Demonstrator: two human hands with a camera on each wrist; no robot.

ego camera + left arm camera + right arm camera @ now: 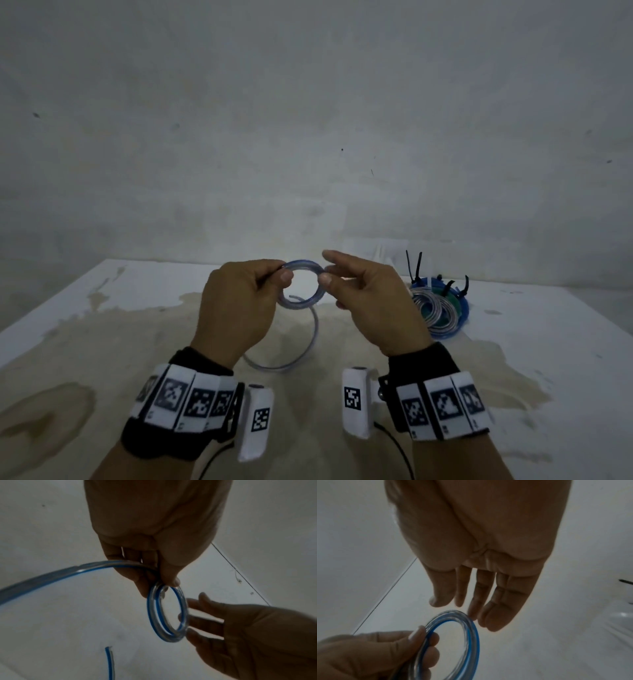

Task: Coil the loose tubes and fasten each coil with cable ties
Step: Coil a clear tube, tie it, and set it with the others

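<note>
A clear tube with a blue stripe is wound into a small coil (303, 287) held above the table. My left hand (279, 274) pinches the coil's left side between thumb and fingers. The same pinch shows in the left wrist view, on the coil (167, 614) under my left hand (164, 585). My right hand (325, 270) has straight fingers whose tips touch the coil's right rim (453, 635); its thumb (440, 599) stands apart. The tube's loose tail (310, 335) hangs down and curves over the table; its cut end (109, 662) lies there.
The white table (137, 342) has brown stains and meets a bare wall at the back. At the right lies a heap of coiled tubes (442, 308) with black cable ties (414, 270) sticking up. One black tie (625, 582) shows at the right wrist view's edge.
</note>
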